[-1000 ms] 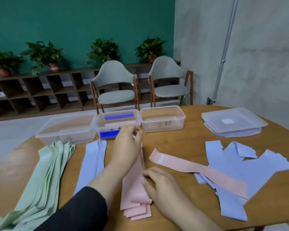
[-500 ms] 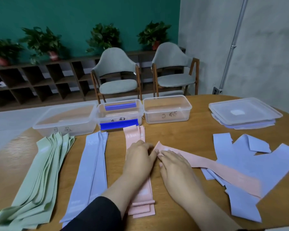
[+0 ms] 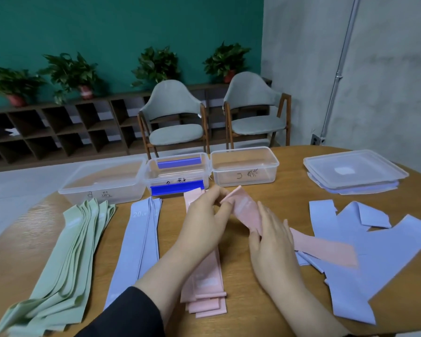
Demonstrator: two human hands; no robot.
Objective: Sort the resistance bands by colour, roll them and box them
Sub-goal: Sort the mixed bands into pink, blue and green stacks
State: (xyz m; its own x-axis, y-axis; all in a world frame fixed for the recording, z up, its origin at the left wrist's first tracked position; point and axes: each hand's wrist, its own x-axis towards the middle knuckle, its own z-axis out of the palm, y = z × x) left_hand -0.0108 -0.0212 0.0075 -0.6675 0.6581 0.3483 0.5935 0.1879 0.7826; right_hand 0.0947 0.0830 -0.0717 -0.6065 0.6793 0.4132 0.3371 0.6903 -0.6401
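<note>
Here my left hand [image 3: 204, 222] pinches the near-box end of a loose pink band [image 3: 248, 212] between thumb and fingertips, lifting that end clear of the table [image 3: 277, 195]. My right hand [image 3: 272, 242] lies over the band's middle with the fingers nearly straight, pressing on it rather than curling round it. The band's far end trails off to my right across the scattered blue bands [image 3: 374, 254], which lie in an untidy heap, some folded over.

Under my left forearm runs the pink pile [image 3: 204, 305], laid straight with its near ends stepped. To its left sits the sorted blue pile [image 3: 141, 234], the top band marked with a pale "20". Farther left lies the green pile [image 3: 71, 259], fanned slightly, reaching toward the table's near edge.

Three clear boxes stand in a row at the far side: the left box [image 3: 102, 181], the middle box [image 3: 178, 173] with blue clips on its rim, and the right box [image 3: 244, 170]. Each bears a handwritten mark I cannot read. Well off to the right, stacked clear lids [image 3: 355, 169] rest on the table.
</note>
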